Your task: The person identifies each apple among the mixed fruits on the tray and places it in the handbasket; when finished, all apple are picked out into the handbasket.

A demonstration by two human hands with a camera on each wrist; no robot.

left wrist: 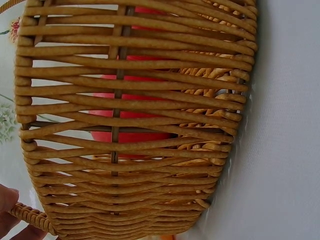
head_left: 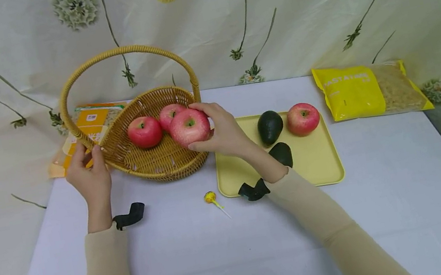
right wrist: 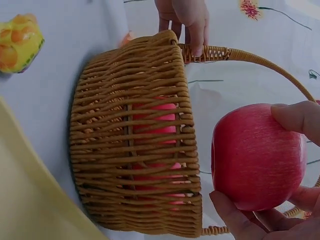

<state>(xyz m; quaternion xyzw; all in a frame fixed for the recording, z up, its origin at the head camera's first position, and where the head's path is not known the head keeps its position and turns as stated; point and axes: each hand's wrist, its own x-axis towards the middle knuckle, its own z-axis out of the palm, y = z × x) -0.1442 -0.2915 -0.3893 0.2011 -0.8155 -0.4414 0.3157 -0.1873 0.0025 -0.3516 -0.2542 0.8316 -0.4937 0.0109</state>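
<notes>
A wicker basket with a tall arched handle stands at the back left of the table. Two red apples lie inside it; the left wrist view shows red through the weave. My left hand grips the handle's base at the left rim. In my right hand an apple is held between thumb and fingers, over the basket's right side and above the rim. To the right, a yellow tray bears another apple and two avocados, one partly hidden by my right arm.
A yellow-wrapped lollipop lies on the white table in front of the basket. A yellow pasta bag lies at the back right. Behind the basket's left side is an orange packet. A flowered cloth hangs behind.
</notes>
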